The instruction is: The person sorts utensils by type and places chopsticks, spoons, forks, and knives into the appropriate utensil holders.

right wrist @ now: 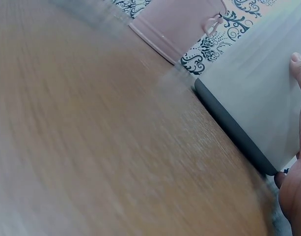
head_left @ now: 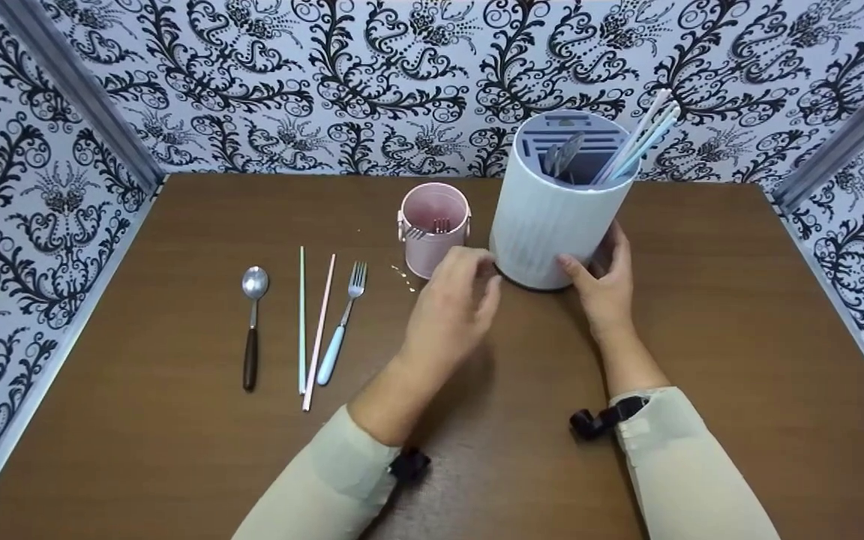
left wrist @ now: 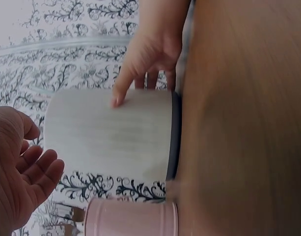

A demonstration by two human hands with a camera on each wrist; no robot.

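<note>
A tall white utensil holder (head_left: 556, 225) with a slotted grey top stands on the table, with chopsticks (head_left: 646, 139) and some metal cutlery (head_left: 563, 156) sticking out. My right hand (head_left: 608, 285) grips its lower right side, thumb on the front and fingers behind. Between the holder and the pink cup (head_left: 436, 206) is my left hand (head_left: 454, 300), its fingers loosely bent. The left wrist view shows nothing in that hand (left wrist: 30, 172). Fork heads (head_left: 441, 225) show inside the cup.
Left of the cup lie a spoon (head_left: 250, 330) with a dark handle, a green chopstick (head_left: 301, 322), a pink chopstick (head_left: 319, 330) and a fork (head_left: 340, 330) with a light blue handle. Patterned panels (head_left: 402, 90) rise behind and beside the wooden table (head_left: 154, 450).
</note>
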